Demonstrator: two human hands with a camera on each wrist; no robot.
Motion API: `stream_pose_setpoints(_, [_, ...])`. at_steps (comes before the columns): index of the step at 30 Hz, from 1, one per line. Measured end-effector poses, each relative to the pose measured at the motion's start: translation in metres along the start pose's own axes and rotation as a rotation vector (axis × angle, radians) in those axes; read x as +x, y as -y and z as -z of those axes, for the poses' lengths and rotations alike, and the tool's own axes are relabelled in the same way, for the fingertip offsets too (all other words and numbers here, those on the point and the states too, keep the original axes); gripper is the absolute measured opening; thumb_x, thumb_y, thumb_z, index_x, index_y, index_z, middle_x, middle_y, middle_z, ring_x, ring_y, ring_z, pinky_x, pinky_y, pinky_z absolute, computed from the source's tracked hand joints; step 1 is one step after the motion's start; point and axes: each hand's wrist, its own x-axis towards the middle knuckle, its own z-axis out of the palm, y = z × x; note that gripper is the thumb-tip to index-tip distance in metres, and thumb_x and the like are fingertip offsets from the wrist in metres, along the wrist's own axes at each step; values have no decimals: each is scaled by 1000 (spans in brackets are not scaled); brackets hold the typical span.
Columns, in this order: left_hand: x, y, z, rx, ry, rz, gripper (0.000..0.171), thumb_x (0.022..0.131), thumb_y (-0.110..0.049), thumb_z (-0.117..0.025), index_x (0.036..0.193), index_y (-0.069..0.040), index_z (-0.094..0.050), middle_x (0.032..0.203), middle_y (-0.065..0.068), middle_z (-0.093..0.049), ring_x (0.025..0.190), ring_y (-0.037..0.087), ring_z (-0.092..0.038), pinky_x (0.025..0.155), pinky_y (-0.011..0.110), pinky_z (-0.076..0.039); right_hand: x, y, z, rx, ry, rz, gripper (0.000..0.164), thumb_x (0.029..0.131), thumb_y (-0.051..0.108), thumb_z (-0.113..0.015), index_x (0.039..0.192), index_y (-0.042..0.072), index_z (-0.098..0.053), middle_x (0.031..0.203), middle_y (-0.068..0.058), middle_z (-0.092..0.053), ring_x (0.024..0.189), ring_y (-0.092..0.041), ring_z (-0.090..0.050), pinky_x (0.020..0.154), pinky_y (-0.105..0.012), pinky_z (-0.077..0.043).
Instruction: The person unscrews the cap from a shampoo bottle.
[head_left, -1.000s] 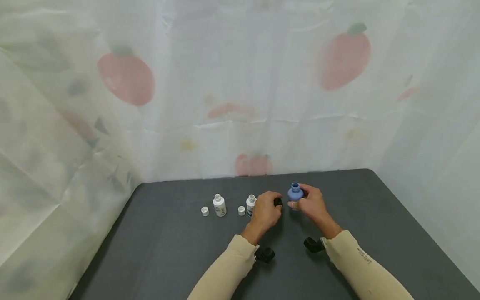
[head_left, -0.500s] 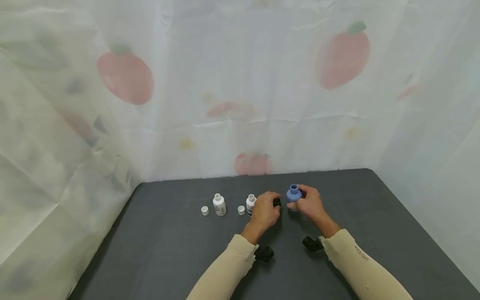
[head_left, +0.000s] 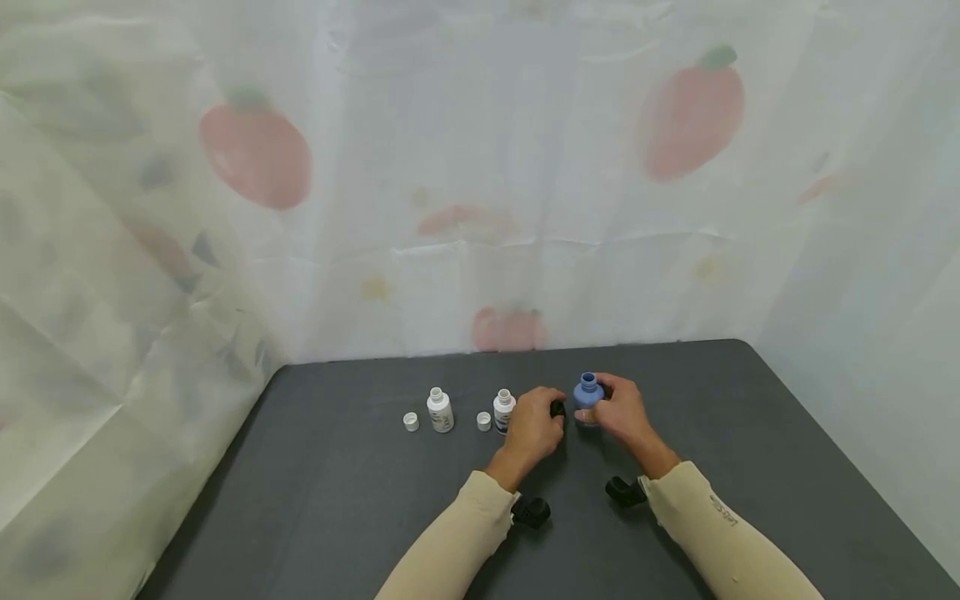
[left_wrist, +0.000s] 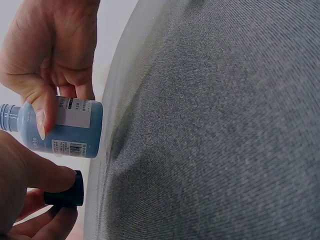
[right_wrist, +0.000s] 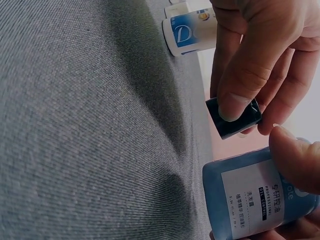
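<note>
My left hand pinches a small black cap between thumb and fingers, close beside the bottle. Right of it, my right hand grips a blue shampoo bottle around its body. The bottle is upright with its threaded neck bare and its mouth uncovered. A pale label with dark print shows on its side. In the left wrist view, the bottle's base hangs close over the grey table.
Left of my hands stand two uncapped white bottles, each with a white cap lying to its left. The grey table ends at a printed curtain behind and along both sides.
The blue bottle has come down slightly toward the table in my right hand and shifted a little left. My left hand keeps the black cap nearly in place.
</note>
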Motion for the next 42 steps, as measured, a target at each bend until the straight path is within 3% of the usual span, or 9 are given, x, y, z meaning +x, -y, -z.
stream_pose_setpoints(14, [-1,5,0,-18,-13,-4,25,87,-3,-78,111,-9,-79,108,8,-78,102,23,-75,91,37,-63,5,-7,-5,33,19,-13,66,82,-5,-82,143,-6,-57,134,-30,-64,121,-43,-62,100,-55,-57])
stream_pose_setpoints(30, [1,1,2,-15,-6,-7,25,88,-3,-78,112,-8,-79,109,9,-78,104,24,-75,92,38,-62,4,-11,-6,17,39,-6,60,81,-9,-78,138,-6,-61,131,-29,-66,117,-41,-63,96,-53,-58])
stream_pose_setpoints(42, [0,0,-1,10,-4,-13,26,88,-4,-78,113,-8,-79,109,9,-78,104,25,-75,91,39,-62,5,-15,-2,12,83,-9,55,80,-12,-77,132,-4,-60,131,-27,-64,110,-37,-62,85,-41,-56])
